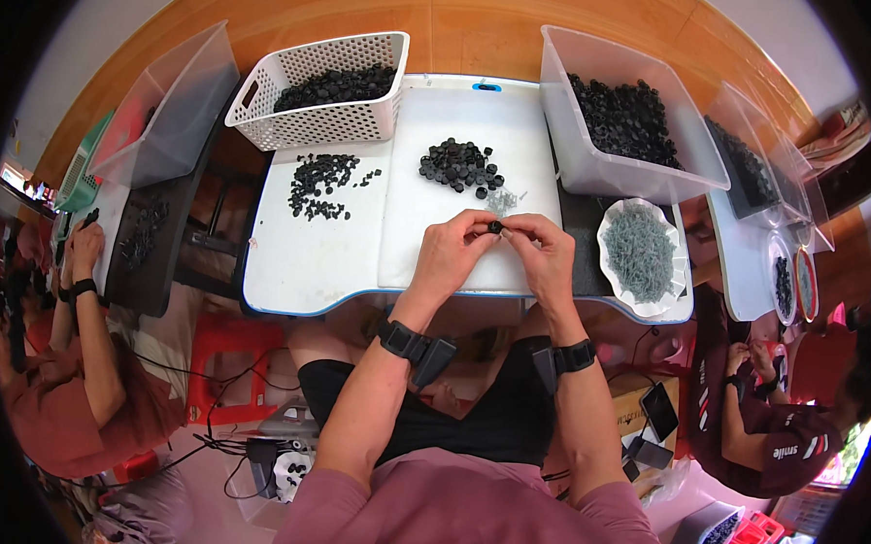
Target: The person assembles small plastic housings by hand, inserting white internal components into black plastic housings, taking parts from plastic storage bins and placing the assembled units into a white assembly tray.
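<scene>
Above the front part of the white table, my left hand (449,258) pinches a small black round knob-like part (495,227) between thumb and fingertips. My right hand (543,258) meets it from the other side, thumb and finger pressed together; what they hold, if anything, is too small to make out. Just beyond the fingertips lies a small heap of pale grey, thin pieces (502,200). Behind that sits a pile of black round parts (457,165), alike in look to the one in my fingers. Smaller black pieces (321,185) are scattered to the left.
A white perforated basket (315,128) and a translucent bin (634,181), both with black parts, stand at the back. A white scalloped bowl (676,273) of thin grey pieces is at right. Co-workers sit on both sides, one with a hand (87,244) visible.
</scene>
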{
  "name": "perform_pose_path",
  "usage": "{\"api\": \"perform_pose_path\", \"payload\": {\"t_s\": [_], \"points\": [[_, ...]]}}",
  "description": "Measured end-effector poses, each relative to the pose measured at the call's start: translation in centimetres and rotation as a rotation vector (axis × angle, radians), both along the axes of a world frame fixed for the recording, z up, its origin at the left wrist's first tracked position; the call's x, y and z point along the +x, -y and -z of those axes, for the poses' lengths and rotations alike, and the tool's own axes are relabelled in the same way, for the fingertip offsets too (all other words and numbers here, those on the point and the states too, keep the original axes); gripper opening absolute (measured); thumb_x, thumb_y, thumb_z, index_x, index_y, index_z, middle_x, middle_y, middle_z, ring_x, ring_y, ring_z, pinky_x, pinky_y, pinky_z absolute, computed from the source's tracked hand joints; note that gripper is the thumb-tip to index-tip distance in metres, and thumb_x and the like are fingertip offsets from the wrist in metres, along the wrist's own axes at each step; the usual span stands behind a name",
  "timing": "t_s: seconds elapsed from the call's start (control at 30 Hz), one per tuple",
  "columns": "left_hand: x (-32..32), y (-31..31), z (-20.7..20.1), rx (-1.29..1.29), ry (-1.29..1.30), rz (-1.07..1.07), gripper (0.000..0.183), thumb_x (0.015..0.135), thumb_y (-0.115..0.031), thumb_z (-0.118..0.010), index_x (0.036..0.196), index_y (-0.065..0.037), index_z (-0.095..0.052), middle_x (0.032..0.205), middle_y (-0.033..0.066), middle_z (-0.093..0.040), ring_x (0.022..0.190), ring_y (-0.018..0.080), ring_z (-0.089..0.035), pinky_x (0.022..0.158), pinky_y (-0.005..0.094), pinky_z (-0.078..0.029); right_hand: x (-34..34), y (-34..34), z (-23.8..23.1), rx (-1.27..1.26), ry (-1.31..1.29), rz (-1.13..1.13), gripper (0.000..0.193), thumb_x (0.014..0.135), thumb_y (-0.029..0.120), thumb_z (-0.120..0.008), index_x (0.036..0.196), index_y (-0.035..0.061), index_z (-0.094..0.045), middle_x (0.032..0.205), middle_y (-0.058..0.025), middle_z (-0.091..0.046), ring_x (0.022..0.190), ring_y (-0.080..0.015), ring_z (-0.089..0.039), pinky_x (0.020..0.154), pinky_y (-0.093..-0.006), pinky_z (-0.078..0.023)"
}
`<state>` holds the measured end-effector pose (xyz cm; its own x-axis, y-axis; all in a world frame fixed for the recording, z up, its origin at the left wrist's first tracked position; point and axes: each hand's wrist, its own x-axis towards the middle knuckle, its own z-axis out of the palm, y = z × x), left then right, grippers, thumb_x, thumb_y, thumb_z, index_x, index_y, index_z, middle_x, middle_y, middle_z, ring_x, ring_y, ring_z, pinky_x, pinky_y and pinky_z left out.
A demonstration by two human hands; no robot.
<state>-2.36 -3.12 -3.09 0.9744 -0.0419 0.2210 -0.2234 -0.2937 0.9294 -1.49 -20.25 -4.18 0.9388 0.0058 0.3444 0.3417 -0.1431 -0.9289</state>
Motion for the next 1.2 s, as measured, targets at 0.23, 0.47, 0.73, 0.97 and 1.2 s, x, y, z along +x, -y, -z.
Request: {"api": "perform_pose_path", "payload": {"t_s": [0.23,0.47,0.73,0.97,1.2], "points": [[-0.2,0.1,0.1,0.007,-0.016,-0.011,0.027,0.090,-0.009,-0.077,0.115,0.000,-0.072,0.097,0.0131,-0.079,0.090,0.0185,-0.077,0.078,0.0295,-0.059,-0.1,-0.2,-0.3,-0.024,0.084,-0.005,0.015,0.088,-0.005,-0.073,0.100,0.0009,-0.078,0.097,-0.0099,-0.077,0.086,-0.0159,-0.073,0.076,-0.0285,-0.057],[-0.2,0.0,0.4,0.036,-0.006,-0.013,0.025,0.091,-0.009,-0.077,0.113,0.000,-0.072,0.096,0.0131,-0.079,0.090,0.0194,-0.078,0.078,0.0301,-0.060,-0.5,-0.5,-0.9,-0.139,0.166,0.018,0.014,0.087,-0.006,-0.073,0.099,0.0009,-0.078,0.095,-0.0117,-0.077,0.085,-0.0193,-0.074,0.075,-0.0291,-0.057],[-0.2,0.1,0.5,0.036,0.026,-0.013,0.023,0.091,-0.008,-0.075,0.112,0.001,-0.072,0.095,0.0136,-0.079,0.089,0.0199,-0.078,0.077,0.0298,-0.060,-0.8,-0.9,-1.0,-0.233,0.264,0.064,0.015,0.086,-0.005,-0.074,0.098,0.0028,-0.078,0.090,-0.0110,-0.076,0.078,-0.0209,-0.074,0.069,-0.0298,-0.057],[-0.1,-0.1,0.7,0.031,0.035,-0.012,0.024,0.091,-0.006,-0.074,0.114,0.001,-0.071,0.095,0.0137,-0.079,0.090,0.0206,-0.078,0.077,0.0297,-0.060,-1.0,-1.4,-1.0,-0.319,0.341,0.095,0.017,0.086,-0.003,-0.075,0.102,0.0028,-0.076,0.089,-0.0128,-0.075,0.076,-0.0250,-0.073,0.067,-0.0330,-0.057],[0.1,-1.0,-0.7,0.021,-0.090,0.048,0.029,0.092,-0.012,-0.072,0.119,-0.001,-0.071,0.098,0.0163,-0.079,0.085,0.0215,-0.077,0.079,0.0322,-0.060,-0.9,-1.4,-0.4,-0.349,0.340,0.128,0.022,0.086,-0.002,-0.076,0.108,0.0042,-0.074,0.094,-0.0131,-0.076,0.080,-0.0278,-0.075,0.071,-0.0346,-0.059]]}}
